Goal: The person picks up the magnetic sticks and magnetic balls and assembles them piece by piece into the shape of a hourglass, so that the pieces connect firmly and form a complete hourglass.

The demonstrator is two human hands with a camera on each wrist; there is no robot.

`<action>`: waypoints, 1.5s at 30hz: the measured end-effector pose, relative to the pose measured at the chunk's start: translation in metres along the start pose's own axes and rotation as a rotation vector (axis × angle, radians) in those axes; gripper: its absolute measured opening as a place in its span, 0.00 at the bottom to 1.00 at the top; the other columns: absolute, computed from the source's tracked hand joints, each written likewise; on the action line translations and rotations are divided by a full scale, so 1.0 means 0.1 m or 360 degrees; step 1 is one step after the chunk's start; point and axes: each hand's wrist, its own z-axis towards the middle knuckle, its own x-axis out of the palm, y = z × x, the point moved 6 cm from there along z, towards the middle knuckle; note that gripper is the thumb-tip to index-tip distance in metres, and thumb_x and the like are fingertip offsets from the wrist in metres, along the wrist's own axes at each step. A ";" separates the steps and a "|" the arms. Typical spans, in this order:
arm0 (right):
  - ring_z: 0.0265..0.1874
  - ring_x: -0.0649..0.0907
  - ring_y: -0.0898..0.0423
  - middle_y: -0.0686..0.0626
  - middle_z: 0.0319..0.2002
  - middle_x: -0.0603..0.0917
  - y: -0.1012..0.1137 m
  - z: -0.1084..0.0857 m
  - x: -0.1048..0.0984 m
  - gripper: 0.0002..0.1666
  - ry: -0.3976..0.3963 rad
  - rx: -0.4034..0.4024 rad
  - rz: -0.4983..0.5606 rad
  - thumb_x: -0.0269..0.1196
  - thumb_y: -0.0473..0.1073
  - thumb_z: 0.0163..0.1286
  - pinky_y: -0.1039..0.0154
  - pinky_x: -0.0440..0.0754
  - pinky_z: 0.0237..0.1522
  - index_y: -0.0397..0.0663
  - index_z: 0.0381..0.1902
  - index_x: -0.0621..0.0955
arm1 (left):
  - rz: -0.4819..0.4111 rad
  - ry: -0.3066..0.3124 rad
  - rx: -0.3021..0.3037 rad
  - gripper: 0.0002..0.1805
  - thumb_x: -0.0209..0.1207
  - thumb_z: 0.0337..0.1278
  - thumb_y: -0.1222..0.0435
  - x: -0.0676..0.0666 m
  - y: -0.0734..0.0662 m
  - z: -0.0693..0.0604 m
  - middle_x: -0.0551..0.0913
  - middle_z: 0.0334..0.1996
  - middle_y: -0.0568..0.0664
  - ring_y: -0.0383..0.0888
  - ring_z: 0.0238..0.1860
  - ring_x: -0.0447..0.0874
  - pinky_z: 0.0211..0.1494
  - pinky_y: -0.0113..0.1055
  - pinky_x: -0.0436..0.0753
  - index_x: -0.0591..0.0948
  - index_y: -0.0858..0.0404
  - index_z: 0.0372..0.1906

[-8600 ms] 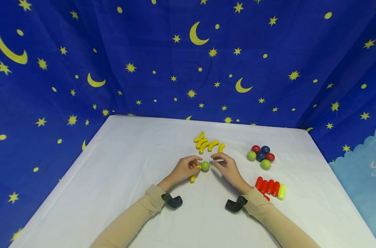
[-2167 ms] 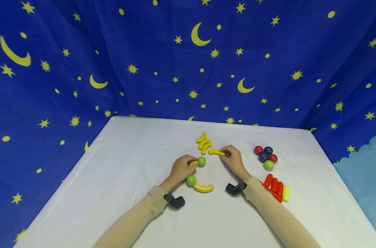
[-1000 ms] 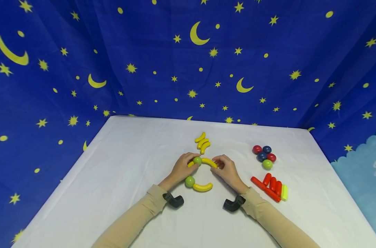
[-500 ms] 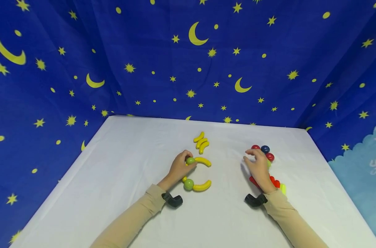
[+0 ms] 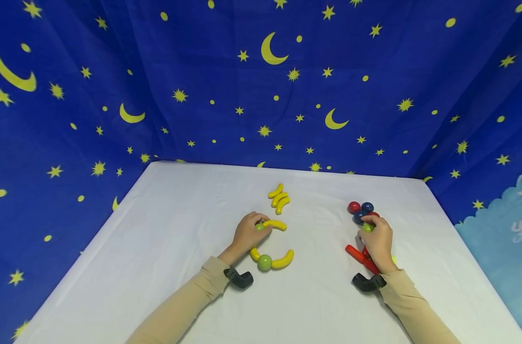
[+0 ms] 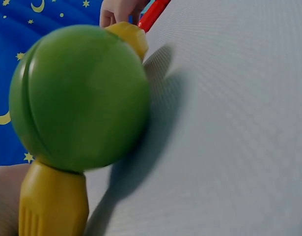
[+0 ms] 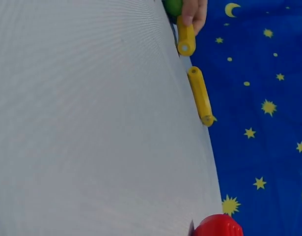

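Observation:
In the head view my left hand point(image 5: 247, 234) holds a green ball point(image 5: 260, 227) between thumb and fingers, with a yellow curved piece point(image 5: 276, 224) extending right from it. Below it, another green ball point(image 5: 264, 262) sits between two yellow curved pieces, one of them point(image 5: 284, 259) on its right. My right hand point(image 5: 378, 239) pinches a green ball point(image 5: 367, 228) beside the red and blue balls. In the left wrist view a large green ball point(image 6: 82, 98) has a yellow piece point(image 6: 53, 199) against its lower side. The right wrist view does not show the right fingers' grip.
Several loose yellow pieces point(image 5: 280, 198) lie farther back on the white table point(image 5: 192, 205). A red ball point(image 5: 353, 207) and blue balls point(image 5: 367, 207) stand at the right. Red sticks point(image 5: 355, 253) lie near the right wrist, partly covered by the hand. Blue star-patterned cloth surrounds the table.
My right hand has let go of the yellow piece and moved right to the balls, where it pinches the green one. The yellow and green chain at my left hand has shifted slightly.

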 end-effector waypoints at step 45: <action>0.37 0.83 0.44 0.34 0.37 0.83 1.39 -1.06 0.82 0.15 0.0853 -0.0751 0.0778 0.66 0.24 0.54 0.66 0.82 0.32 0.29 0.42 0.79 | -0.0083 -0.0063 -0.0038 0.10 0.64 0.53 0.58 -0.01 -0.01 -0.01 0.81 0.30 0.48 0.39 0.32 0.74 0.40 0.30 0.72 0.86 0.58 0.38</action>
